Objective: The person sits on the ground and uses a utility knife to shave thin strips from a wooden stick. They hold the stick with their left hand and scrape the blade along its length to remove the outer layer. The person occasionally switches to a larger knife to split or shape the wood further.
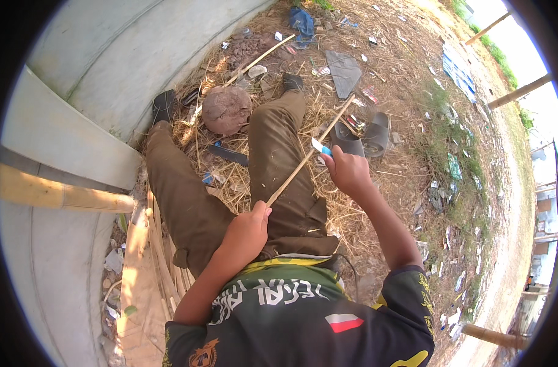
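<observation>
My left hand (pixel 247 231) is closed round the near end of a thin bamboo stick (pixel 298 168). The stick slants away to the upper right, crossing over my right thigh, with its far tip above the straw. In my right hand (pixel 350 175) is a small blue-handled knife (pixel 326 151) with a short pale blade. Its blade lies at or close beside the stick; whether it touches cannot be told. My fingers hide most of the handle.
Between my outstretched legs rest a round brown lump (pixel 226 111) and a dark flat strip (pixel 229 154). Grey sandals (pixel 376 134) lie to the right. Bamboo strips (pixel 162 266) lie at my left, near a bamboo pole (pixel 65 191) and pale wall sheeting (pixel 117 61). Straw and litter cover the ground.
</observation>
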`<control>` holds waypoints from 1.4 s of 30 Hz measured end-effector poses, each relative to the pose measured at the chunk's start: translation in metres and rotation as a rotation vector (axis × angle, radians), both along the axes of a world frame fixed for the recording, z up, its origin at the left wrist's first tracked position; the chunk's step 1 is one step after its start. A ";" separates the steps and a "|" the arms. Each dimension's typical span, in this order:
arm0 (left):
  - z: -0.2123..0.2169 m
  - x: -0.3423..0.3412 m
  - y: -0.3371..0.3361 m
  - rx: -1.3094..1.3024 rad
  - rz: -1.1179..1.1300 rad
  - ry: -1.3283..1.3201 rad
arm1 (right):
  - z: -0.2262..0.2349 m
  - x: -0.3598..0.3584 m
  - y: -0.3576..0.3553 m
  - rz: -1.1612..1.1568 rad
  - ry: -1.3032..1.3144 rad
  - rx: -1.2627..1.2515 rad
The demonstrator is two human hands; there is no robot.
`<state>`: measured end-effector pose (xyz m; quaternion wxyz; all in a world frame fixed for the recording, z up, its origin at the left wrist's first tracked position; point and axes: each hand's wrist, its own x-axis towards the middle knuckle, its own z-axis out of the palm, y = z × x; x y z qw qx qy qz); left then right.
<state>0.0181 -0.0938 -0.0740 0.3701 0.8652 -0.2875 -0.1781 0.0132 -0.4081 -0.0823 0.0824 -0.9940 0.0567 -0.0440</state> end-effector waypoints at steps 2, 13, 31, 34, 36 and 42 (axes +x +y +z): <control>0.002 -0.003 0.000 0.034 0.008 -0.005 | -0.004 0.027 -0.039 -0.294 -0.052 0.042; 0.002 -0.006 -0.002 0.078 0.020 -0.020 | 0.024 0.014 -0.043 -0.392 -0.078 0.353; -0.010 0.014 -0.032 0.018 0.051 -0.061 | 0.006 -0.030 0.082 0.156 -0.059 0.013; -0.012 0.013 -0.031 0.013 0.064 -0.064 | -0.004 -0.027 0.084 0.042 -0.067 0.063; -0.011 0.012 -0.030 0.027 0.067 -0.053 | -0.016 -0.022 0.074 -0.115 -0.080 0.015; -0.001 0.000 -0.013 0.089 0.017 -0.054 | -0.001 -0.007 -0.081 -0.650 -0.173 0.105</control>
